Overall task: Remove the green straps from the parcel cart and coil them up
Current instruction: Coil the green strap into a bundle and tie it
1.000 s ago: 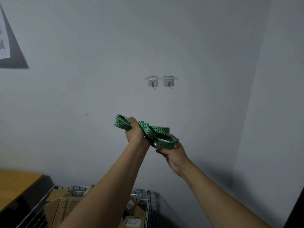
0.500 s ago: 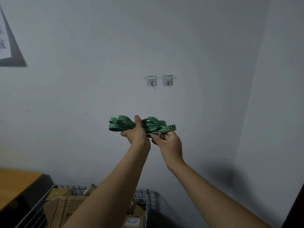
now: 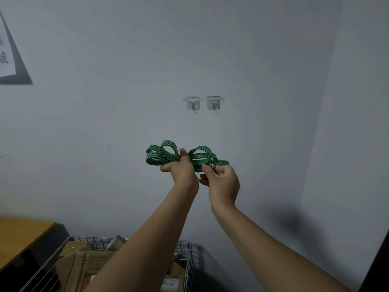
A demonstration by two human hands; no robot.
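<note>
1. Pale grey wall (image 3: 263,60) fills the background. Against it, raised in the air above the parcel cart (image 3: 188,260) and touching nothing but the hands, are the green straps (image 3: 166,158), gathered into loops.
2. Their long axis runs roughly level, left to right, dipping slightly at the right. Loops fan out on either side of the fist, and the tail end points right.
3. The left hand (image 3: 182,171) is clenched round the middle of the bundle, probably to keep the loops from springing apart.
4. The right hand (image 3: 223,181) pinches the strap near a small metal fitting (image 3: 212,164) at that end, which looks like the loose end being fed in or tucked. I cannot tell whether it passes through a loop.
5. By my reading the straps are off and the coiling is nearly done, with only securing the end left.
6. Two small hooks (image 3: 203,103) sit on the wall above the hands, possibly where the coil belongs.
7. Below, the wire cart holds cardboard parcels (image 3: 88,264). A wooden table (image 3: 21,230) is at lower left and a paper sheet (image 3: 7,57) at upper left.
</note>
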